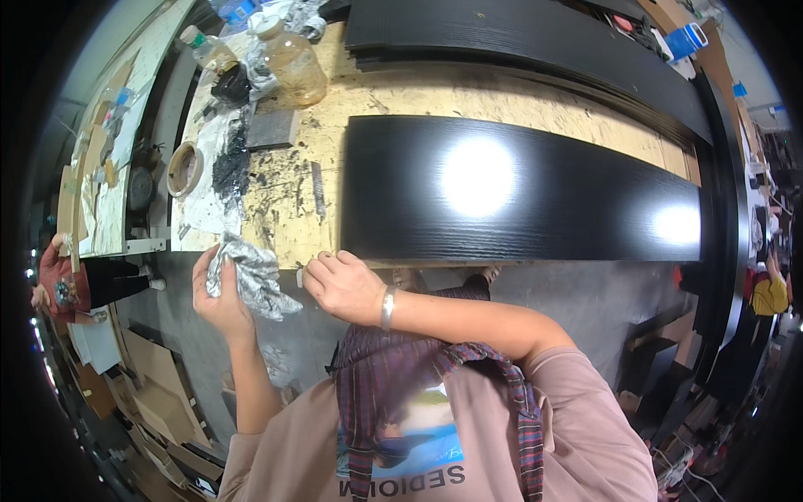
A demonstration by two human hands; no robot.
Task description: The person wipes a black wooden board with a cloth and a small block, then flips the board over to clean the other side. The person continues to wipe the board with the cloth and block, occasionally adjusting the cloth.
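Note:
A crumpled grey-and-white cloth (261, 280) is pinched in my left hand (219, 303), just off the front edge of the yellowish worktable (288, 230). My right hand (347, 289) reaches across my body with its fingers curled, close to the near left corner of a glossy black board (401, 184). Something small and pale shows at its fingertips, too small to name. The board lies flat along the front of the table, with wood-grain texture and bright light reflections. My right hand seems just beside its end; contact is unclear.
Several black boards (502, 46) are stacked at the back. On the left stand a large jar (293, 71), a bottle (209, 50), a tape roll (185, 169), a grey block (273, 130) and a thin strip (318, 191). Another person (71, 280) is far left.

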